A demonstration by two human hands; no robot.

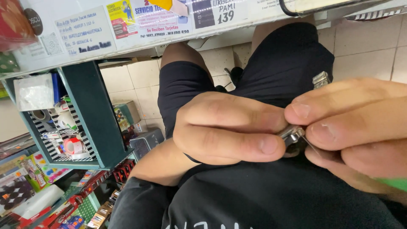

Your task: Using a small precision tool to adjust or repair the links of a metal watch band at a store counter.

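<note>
Green shelving unit [91, 114] far out to the left of the fingers, crammed with tape rolls [73, 145] and small stationery. Below it, coloured packets [25, 186] and boxes, stacked. Overhead, white counter edge [127, 29] pasted with printed notices. Pale floor tiles [364, 46] behind, well beyond both hands. Black shorts [280, 63] and black shirt [275, 199] directly beneath the fingers, filling the middle ground.

Left hand [224, 129] curled in from the left, fingers clenched, thumb and forefinger pinching the near end of a small metal piece [292, 135]. Silvery, shiny, flat, mostly hidden between the fingertips of both hands; only a short bright stretch showing in the gap between them. Thin wire-like sliver slanting down from it toward the right thumb. Exact shape impossible to tell, fingers blocking most of it.

Right hand [356, 127] coming in from the right, forefinger and thumb closed on the far end of the same piece. Second silvery clip-like bit [321, 79] poking up just above the right forefinger. Green scrap [394, 183] at the lower right, under the right hand.
</note>
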